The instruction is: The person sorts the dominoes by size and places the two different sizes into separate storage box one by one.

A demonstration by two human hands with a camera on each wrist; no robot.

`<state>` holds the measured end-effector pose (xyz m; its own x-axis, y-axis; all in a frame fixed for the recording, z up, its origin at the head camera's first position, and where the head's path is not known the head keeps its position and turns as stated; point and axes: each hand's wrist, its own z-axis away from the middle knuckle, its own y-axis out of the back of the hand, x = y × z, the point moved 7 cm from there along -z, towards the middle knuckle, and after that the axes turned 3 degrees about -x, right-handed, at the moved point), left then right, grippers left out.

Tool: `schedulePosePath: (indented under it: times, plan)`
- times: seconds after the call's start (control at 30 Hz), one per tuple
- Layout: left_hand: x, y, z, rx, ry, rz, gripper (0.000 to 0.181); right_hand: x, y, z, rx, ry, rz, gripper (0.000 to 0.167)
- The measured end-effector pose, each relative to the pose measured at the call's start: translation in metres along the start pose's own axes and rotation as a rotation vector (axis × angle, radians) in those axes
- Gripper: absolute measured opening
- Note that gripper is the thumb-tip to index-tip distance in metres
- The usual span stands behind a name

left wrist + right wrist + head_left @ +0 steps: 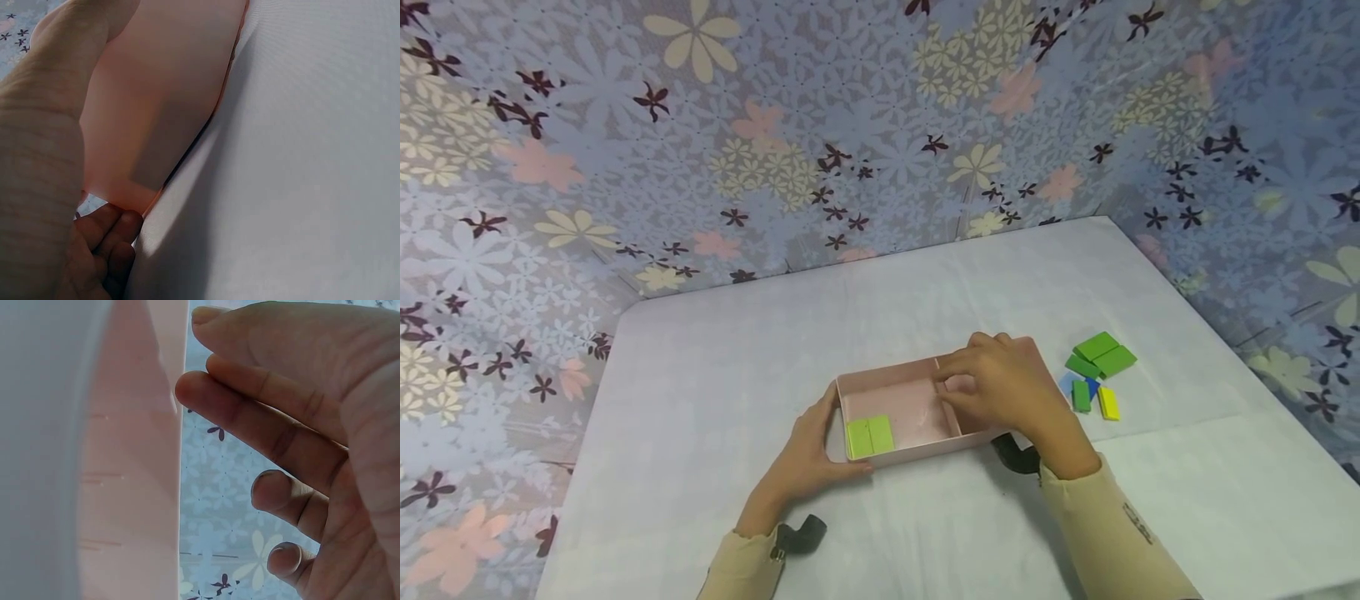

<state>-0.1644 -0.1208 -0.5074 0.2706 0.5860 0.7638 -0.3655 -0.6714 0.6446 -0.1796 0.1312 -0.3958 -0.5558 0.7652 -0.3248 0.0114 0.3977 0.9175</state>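
Note:
A pink open box (898, 454) with a divider (950, 398) lies on the white-covered table. Two light green tiles (869, 435) lie side by side in the near left corner of its larger compartment. My left hand (805, 450) holds the box's left end, thumb along the near wall and fingers round the side. Over the divider and the smaller right compartment is my right hand (1000, 383). In the right wrist view its fingers (231, 406) are loosely bent close to a pink wall, thumb and fingertips apart, and nothing shows between them.
Right of the box lie several loose pieces: darker green tiles (1105, 352), a small green block (1081, 397), a yellow block (1108, 404) and blue pieces (1091, 386). Flower-patterned cloth (865, 125) stands behind the table (715, 375).

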Motion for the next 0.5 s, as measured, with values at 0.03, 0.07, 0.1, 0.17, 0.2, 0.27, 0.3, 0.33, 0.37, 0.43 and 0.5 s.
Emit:
schedulePosePath:
  times: [0.03, 0.07, 0.1, 0.17, 0.2, 0.27, 0.3, 0.33, 0.37, 0.43, 0.5]
  plan:
    - [0.0, 0.0, 0.0, -0.001, 0.003, 0.0, 0.135, 0.001, 0.001, 0.0, 0.005, -0.004, 0.012, 0.015]
    - [-0.001, 0.0, 0.0, -0.002, 0.007, -0.001, 0.135, 0.002, 0.002, 0.001, 0.012, -0.009, 0.026, 0.016]
    - [-0.001, 0.0, 0.0, -0.003, 0.01, 0.001, 0.135, 0.003, 0.003, 0.001, 0.014, -0.017, 0.032, 0.016]
    - [-0.001, 0.0, 0.0, -0.004, 0.009, 0.0, 0.135, 0.006, 0.004, 0.002, 0.017, -0.03, 0.029, 0.017]
    - [-0.001, 0.0, 0.0, -0.008, 0.015, -0.002, 0.135, 0.008, 0.004, 0.003, 0.017, -0.039, 0.028, 0.019]
    - [-0.001, 0.0, 0.0, -0.007, 0.015, -0.004, 0.135, 0.01, 0.006, 0.004, 0.01, -0.061, 0.009, 0.023]
    - [-0.001, 0.0, 0.0, -0.006, 0.011, -0.002, 0.135, 0.012, 0.006, 0.005, 0.001, -0.069, -0.009, 0.024]
    - [-0.001, 0.0, 0.0, -0.004, 0.009, -0.002, 0.135, 0.013, 0.006, 0.006, -0.005, -0.076, -0.02, 0.025]
    - [-0.001, 0.0, 0.0, -0.002, 0.005, -0.001, 0.135, 0.014, 0.006, 0.006, -0.01, -0.083, -0.029, 0.025]
    - [-0.001, 0.0, 0.0, 0.0, 0.001, 0.0, 0.134, 0.017, 0.008, 0.008, -0.015, -0.093, -0.046, 0.025]
    - [-0.001, -0.001, 0.0, -0.002, -0.006, 0.007, 0.134, 0.02, 0.008, 0.011, -0.014, -0.099, -0.061, 0.024]
